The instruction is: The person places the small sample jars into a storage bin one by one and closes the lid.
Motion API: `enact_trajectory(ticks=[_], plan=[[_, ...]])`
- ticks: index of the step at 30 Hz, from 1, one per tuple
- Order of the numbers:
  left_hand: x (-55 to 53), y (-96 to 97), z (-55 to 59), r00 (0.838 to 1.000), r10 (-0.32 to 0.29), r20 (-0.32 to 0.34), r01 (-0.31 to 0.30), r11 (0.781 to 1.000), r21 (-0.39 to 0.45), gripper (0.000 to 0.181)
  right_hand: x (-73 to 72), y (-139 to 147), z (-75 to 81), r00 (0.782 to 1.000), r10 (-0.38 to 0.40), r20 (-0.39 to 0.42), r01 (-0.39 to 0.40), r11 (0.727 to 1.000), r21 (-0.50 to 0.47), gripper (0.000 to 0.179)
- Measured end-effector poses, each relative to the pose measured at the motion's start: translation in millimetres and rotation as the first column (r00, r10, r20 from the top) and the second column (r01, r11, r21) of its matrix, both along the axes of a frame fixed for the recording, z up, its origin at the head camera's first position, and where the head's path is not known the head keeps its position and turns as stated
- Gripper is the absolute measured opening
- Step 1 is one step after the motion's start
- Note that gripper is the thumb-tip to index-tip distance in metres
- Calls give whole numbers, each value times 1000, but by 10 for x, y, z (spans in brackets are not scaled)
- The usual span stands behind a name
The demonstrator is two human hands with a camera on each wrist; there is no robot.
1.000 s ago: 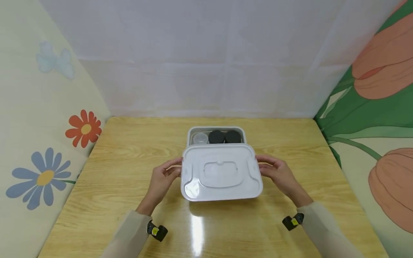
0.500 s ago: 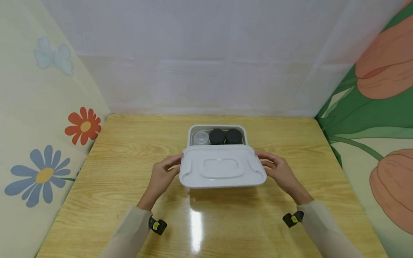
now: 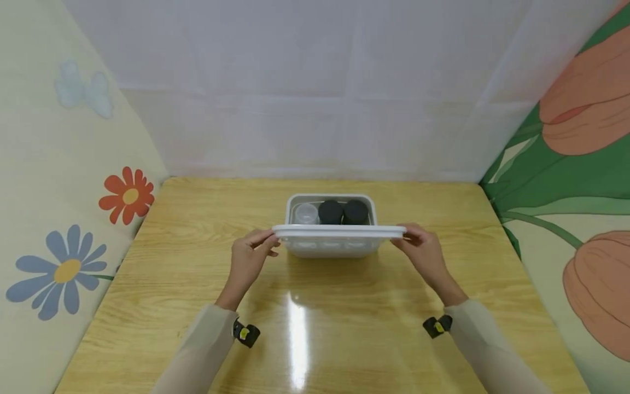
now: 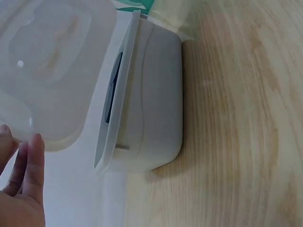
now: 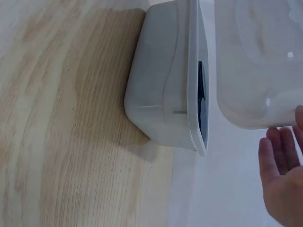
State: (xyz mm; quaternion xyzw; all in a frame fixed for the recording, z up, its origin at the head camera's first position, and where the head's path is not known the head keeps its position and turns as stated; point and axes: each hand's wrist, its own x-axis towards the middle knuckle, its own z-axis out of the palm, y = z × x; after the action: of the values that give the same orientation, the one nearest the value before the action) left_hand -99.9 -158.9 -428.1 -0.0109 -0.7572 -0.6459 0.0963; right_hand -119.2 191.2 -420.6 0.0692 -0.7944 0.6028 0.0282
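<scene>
A white plastic lid (image 3: 339, 231) is raised in front of a white storage box (image 3: 331, 250), seen nearly edge-on in the head view. My left hand (image 3: 248, 260) pinches its left end, and my right hand (image 3: 424, 260) holds the right end. Both wrist views show the lid (image 4: 52, 71) apart from the box (image 5: 161, 80), above its rim. Inside the box stand a clear round container (image 3: 306, 213) and two black round-topped items (image 3: 330, 212) in a row. The lid hides the front part of the box's opening.
The box stands on a wood-grain table (image 3: 197, 219) towards its back edge. A white cloth wall (image 3: 315, 109) rises behind. Flower-printed panels flank the table on the left (image 3: 44, 164) and right (image 3: 531, 273).
The lid has tilted from showing its broad top face to nearly edge-on, its near edge rising. Both hands turned with it. The box and its contents have stayed put.
</scene>
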Motion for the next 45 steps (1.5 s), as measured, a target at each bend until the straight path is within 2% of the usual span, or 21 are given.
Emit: enact_trajectory(ticks=[5, 10, 13, 17, 22, 26, 31, 35, 41, 45], plan=[[-85, 19, 25, 999, 40, -2, -40, 998, -43, 17, -118, -21, 36, 998, -65, 23, 66, 997, -48, 29], [-221, 34, 66, 998, 58, -5, -59, 994, -93, 19, -233, -31, 79, 993, -115, 29, 117, 989, -89, 16], [-298, 28, 94, 999, 48, 1, -48, 995, -83, 21, -290, -48, 106, 994, -108, 36, 112, 983, -148, 11], [-380, 7, 114, 999, 36, 14, -35, 997, -69, 22, -360, -81, 139, 996, -65, 57, 76, 975, -211, 15], [-471, -13, 122, 997, 51, 56, -45, 993, -110, 25, -467, -121, 163, 993, -43, 113, 61, 985, -163, 30], [-543, -10, 125, 993, 68, 101, -52, 987, -153, 27, -559, -142, 161, 980, -17, 199, 45, 990, -136, 37], [-614, 13, 110, 982, 70, 177, -37, 982, -184, 26, -669, -169, 135, 942, -10, 337, 46, 994, -97, 39], [-655, 24, 43, 969, 64, 240, -5, 971, -238, 27, -737, -211, 64, 909, -23, 417, 60, 995, -76, 43], [-729, 59, -113, 963, 78, 259, 11, 945, -326, 27, -780, -256, -60, 895, -67, 441, 50, 998, 48, 45], [-732, 104, -137, 964, 97, 250, 4, 927, -375, 27, -786, -281, -104, 889, -96, 447, 53, 993, 108, 46]])
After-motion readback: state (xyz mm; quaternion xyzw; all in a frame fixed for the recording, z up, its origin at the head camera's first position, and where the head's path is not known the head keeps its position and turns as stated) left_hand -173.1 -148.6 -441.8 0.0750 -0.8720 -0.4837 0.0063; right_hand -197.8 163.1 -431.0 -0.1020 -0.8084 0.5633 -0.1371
